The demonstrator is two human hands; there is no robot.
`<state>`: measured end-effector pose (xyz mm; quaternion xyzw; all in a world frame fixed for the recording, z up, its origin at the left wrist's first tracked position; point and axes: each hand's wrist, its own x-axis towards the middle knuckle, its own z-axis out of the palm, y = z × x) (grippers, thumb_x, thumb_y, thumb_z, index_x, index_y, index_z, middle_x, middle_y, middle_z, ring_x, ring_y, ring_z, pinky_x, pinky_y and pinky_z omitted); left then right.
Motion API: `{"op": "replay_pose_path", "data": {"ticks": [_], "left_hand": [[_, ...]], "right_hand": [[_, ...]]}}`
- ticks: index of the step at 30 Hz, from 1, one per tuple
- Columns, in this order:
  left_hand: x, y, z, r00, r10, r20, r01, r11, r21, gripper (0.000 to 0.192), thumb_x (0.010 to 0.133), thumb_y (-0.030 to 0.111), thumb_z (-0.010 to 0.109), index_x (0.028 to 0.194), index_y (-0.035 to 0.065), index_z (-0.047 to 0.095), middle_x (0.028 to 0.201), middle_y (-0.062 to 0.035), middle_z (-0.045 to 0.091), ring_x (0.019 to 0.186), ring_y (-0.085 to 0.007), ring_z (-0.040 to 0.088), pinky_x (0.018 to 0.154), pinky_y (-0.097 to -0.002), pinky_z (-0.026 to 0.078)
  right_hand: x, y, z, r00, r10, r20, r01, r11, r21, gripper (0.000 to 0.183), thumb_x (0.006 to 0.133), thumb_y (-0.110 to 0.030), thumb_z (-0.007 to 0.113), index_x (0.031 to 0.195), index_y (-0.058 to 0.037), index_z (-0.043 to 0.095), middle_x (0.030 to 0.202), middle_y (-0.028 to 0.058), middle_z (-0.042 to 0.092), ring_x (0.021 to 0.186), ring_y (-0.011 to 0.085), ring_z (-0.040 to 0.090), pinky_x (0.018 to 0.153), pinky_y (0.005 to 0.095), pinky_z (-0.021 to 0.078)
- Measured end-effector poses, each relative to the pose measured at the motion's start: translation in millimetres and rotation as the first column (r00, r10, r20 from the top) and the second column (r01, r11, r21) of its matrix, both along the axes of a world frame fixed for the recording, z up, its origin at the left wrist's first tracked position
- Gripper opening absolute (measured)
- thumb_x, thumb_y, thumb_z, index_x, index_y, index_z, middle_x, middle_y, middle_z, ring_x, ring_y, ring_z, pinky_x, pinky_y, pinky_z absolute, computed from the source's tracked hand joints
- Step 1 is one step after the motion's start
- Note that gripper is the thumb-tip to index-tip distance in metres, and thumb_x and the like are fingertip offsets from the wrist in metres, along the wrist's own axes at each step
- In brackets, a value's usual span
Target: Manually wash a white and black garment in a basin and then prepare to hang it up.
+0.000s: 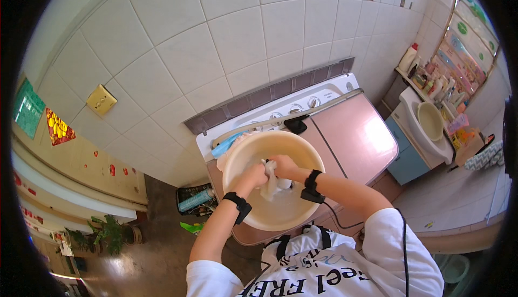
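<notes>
A large cream plastic basin (238, 212) with cloudy water in it stands on the left part of a pink-topped twin-tub washing machine (356, 123). Inside the basin, my left hand (256, 174) and my right hand (284, 166) are close together, both gripping a wet whitish cloth (270, 189) that hangs down towards the water. Another white bit of the fabric lies by my right hand. Black straps with small boxes circle both wrists.
Behind the basin lie a light-blue item (228, 145), pale pink cloth and a grey hose (340, 99). A black crate (182, 195) stands on the floor at left. At right is a washbasin (415, 114) beside a shelf of bottles.
</notes>
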<state>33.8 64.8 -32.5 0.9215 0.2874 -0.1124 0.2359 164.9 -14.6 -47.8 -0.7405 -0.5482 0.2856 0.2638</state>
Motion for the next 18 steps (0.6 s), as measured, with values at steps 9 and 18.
{"op": "replay_pose_path", "data": {"ticks": [9, 18], "left_hand": [[-29, -12, -17, 0.994, -0.091, 0.058, 0.087, 0.995, 0.056, 0.029, 0.073, 0.011, 0.058, 0.099, -0.0023, 0.052, 0.087, -0.0235, 0.06, 0.082, -0.0365, 0.059, 0.07, -0.0423, 0.048], [-31, -24, -38, 0.918, -0.362, -0.162, 0.343, 0.93, -0.135, 0.057, 0.06, 0.033, 0.075, 0.098, -0.0051, 0.055, 0.087, -0.021, 0.061, 0.079, -0.0341, 0.059, 0.069, -0.0387, 0.047]], "right_hand": [[0, -48, 4, 0.919, 0.383, 0.094, -0.382, 0.924, -0.026, 0.074, 0.062, -0.026, 0.072, 0.124, -0.0036, 0.04, 0.117, 0.0252, 0.046, 0.101, 0.041, 0.05, 0.085, 0.0424, 0.0418], [-42, -35, -4, 0.855, 0.412, 0.315, -0.184, 0.809, -0.559, 0.115, 0.056, -0.051, 0.074, 0.139, -0.0153, 0.003, 0.137, 0.0294, 0.013, 0.122, 0.0514, 0.023, 0.092, 0.0616, 0.0278]]}}
